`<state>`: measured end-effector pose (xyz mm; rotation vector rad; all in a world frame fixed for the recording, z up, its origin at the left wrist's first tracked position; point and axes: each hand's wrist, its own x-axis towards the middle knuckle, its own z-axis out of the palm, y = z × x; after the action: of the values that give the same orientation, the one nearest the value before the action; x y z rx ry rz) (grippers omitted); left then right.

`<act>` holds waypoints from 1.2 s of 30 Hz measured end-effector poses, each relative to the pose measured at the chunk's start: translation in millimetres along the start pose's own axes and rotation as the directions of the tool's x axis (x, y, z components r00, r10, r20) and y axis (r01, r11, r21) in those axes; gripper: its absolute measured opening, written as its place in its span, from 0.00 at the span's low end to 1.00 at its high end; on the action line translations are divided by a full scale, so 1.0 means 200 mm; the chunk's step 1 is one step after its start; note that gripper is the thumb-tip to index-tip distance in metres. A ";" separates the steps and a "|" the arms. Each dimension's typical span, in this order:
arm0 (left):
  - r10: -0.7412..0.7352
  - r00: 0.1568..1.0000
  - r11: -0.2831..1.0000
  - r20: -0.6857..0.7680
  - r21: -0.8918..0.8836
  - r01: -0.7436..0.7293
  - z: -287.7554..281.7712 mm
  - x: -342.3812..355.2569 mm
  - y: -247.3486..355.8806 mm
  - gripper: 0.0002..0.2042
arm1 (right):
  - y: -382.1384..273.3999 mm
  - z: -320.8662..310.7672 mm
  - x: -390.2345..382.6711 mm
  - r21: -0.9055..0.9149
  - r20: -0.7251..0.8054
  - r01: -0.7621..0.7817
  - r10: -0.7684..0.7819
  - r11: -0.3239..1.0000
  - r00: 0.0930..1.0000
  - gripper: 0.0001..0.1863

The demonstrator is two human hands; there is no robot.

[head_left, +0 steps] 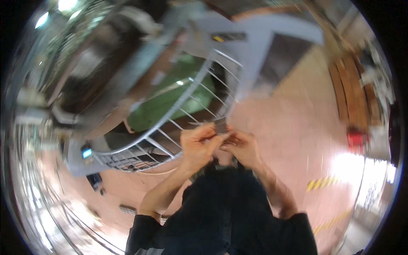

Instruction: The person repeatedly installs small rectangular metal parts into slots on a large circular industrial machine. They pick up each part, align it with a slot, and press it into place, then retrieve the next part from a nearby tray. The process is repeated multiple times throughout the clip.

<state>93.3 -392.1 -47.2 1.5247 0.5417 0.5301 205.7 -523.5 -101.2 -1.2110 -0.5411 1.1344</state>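
Note:
In front of my chest, my left hand (196, 145) and my right hand (245, 147) come together with bent fingers. Between their fingertips is a small dark grey-brown flat piece (220, 126), its upper part sticking out past the fingers. Motion blur hides its exact kind. Both hands are closed on it, thumbs toward each other. Just beyond the left hand runs a grey metal railing (156, 127) with thin crossbars, and I cannot tell whether the hand touches it.
Behind the railing lies a green surface (176, 95) beside large dark machinery (100, 55). Brown planks (350, 91) are stacked at the right, near a red object (356, 140). Yellow-and-black striped tape (323, 183) marks the pinkish floor (293, 140). A small lit screen (86, 153) is at the left.

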 end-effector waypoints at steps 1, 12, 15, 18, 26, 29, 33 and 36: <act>-0.043 0.998 0.978 -0.048 -0.205 0.032 -0.03 0.03 0.02 0.11 | 0.00 0.10 0.09 0.196 -0.058 0.085 -0.075 0.977 0.995 0.24; 0.454 0.769 0.889 -0.450 0.168 -0.427 -1.04 0.37 0.47 0.08 | -0.51 0.88 1.11 -0.507 0.487 0.753 -0.583 0.419 0.651 0.09; 0.439 0.773 0.887 -0.458 0.084 -0.454 -1.33 0.52 0.51 0.04 | -0.54 1.15 1.42 -0.539 0.557 0.769 -0.539 0.343 0.631 0.10; 0.331 0.814 0.924 -0.477 -0.010 -0.381 -1.50 0.57 0.41 0.09 | -0.47 1.27 1.58 -0.494 0.586 0.833 -0.613 0.248 0.530 0.13; 0.035 0.876 0.979 -0.481 -0.160 -0.127 -1.82 0.64 0.32 0.10 | -0.45 1.39 1.75 -0.448 0.493 0.602 -0.380 0.661 0.783 0.11; -0.062 0.875 0.985 -0.481 -0.172 -0.025 -1.89 0.69 0.31 0.09 | -0.47 1.44 1.79 -0.488 0.533 0.595 -0.322 0.639 0.783 0.09; -0.154 0.886 0.970 -0.438 -0.238 0.051 -2.01 0.80 0.29 0.07 | -0.53 1.46 1.96 -0.510 0.540 0.411 -0.090 0.756 0.837 0.10; -0.212 0.851 0.953 -0.481 -0.294 0.071 -2.06 0.89 0.27 0.06 | -0.54 1.47 2.09 -0.441 0.516 0.278 -0.012 0.853 0.856 0.12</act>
<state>-27.2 39.5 15.8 1.0680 0.9455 0.8628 166.0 -11.8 -1.4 -1.2778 -1.3824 1.2107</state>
